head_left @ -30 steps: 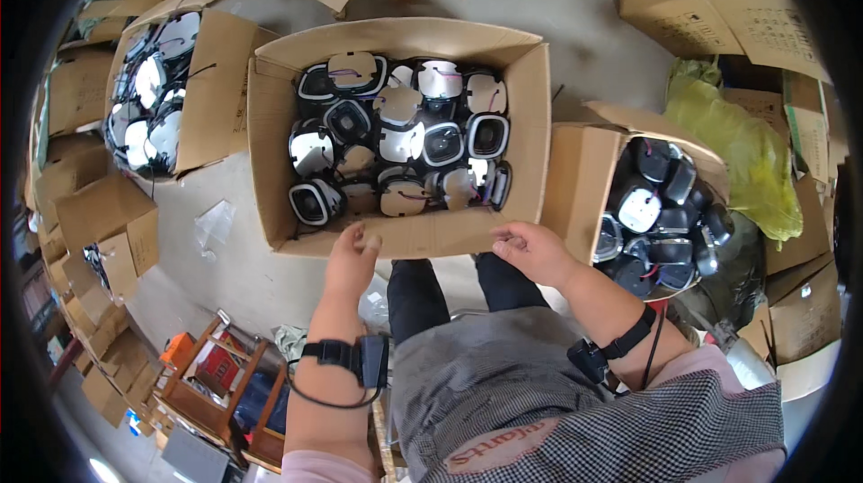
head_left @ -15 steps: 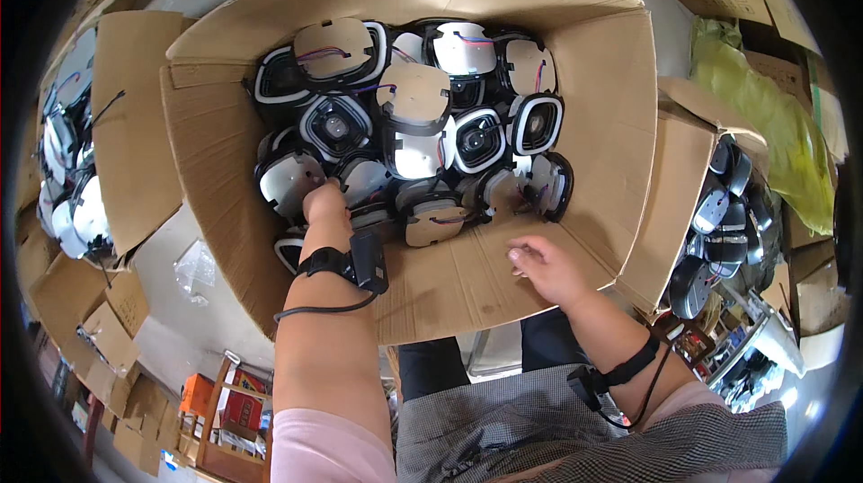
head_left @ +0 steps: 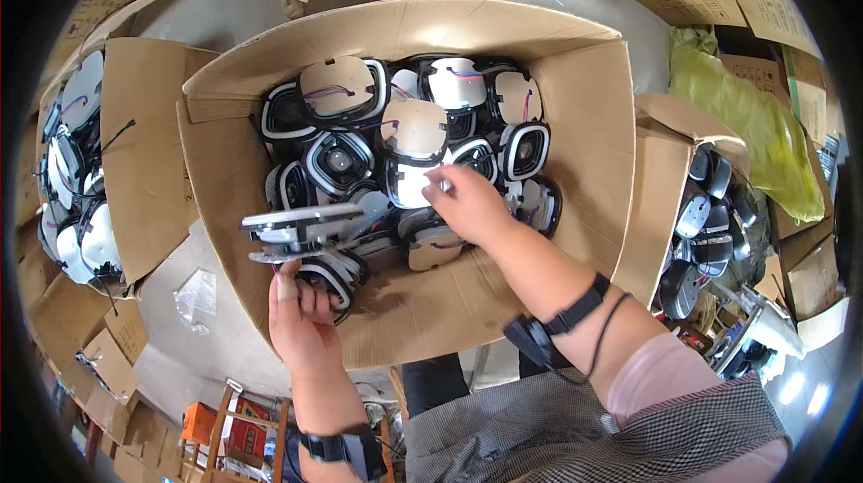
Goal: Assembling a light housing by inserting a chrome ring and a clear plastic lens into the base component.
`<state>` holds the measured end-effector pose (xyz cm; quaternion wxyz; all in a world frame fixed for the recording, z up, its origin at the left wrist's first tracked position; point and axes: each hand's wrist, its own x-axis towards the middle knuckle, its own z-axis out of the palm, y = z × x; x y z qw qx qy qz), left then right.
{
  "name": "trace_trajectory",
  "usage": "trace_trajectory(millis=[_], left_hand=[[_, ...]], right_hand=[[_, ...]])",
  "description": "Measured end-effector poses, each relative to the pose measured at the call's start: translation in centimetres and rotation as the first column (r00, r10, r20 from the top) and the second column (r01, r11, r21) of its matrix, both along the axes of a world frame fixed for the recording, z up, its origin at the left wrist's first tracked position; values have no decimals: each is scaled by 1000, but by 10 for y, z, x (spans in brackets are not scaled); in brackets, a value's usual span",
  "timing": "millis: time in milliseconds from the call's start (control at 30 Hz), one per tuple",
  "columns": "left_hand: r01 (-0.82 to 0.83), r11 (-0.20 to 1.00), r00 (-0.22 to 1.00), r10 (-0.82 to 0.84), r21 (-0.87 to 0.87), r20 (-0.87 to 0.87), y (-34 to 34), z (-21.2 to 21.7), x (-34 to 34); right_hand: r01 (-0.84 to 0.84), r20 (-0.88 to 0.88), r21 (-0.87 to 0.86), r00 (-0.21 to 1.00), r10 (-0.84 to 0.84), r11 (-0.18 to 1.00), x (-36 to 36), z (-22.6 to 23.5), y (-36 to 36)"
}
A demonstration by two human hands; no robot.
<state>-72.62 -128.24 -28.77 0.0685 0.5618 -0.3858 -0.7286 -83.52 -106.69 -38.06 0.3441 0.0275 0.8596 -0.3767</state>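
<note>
My left hand point(head_left: 304, 308) is closed around the near edge of a flat rounded-square unit point(head_left: 301, 224), black with a pale rim. That unit is tilted edge-on above the left side of the large cardboard box and blurred by motion. Below it, close to my fingers, another black unit with a white ring point(head_left: 331, 276) leans in the box. My right hand point(head_left: 469, 203) reaches over the middle of the pile, its fingers curled together against a white-backed unit point(head_left: 409, 185). Whatever lies between those fingertips is hidden.
Several similar units, some with tan backs point(head_left: 413, 128) and red and blue wires, fill the large cardboard box point(head_left: 584, 124). Smaller boxes of units flank it, at left point(head_left: 148, 159) and at right point(head_left: 647, 186). A yellow-green plastic sheet point(head_left: 751, 124) hangs at far right.
My left hand has lifted a unit from the pile's left side and drawn it nearer. My right hand has moved up and left onto the middle units. The head view has shifted slightly.
</note>
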Motion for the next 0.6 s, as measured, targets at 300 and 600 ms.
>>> trace_trajectory(millis=[300,600], left_hand=[[61,945,997,-41,321,-71,-1,17,15],[105,970,993,-113,221,21,42,-3,20]], right_hand=[[-223,-408,288,851,330,931,-65,-88,-72],[-559,-408,-335,812,418,758,47,45,-37]])
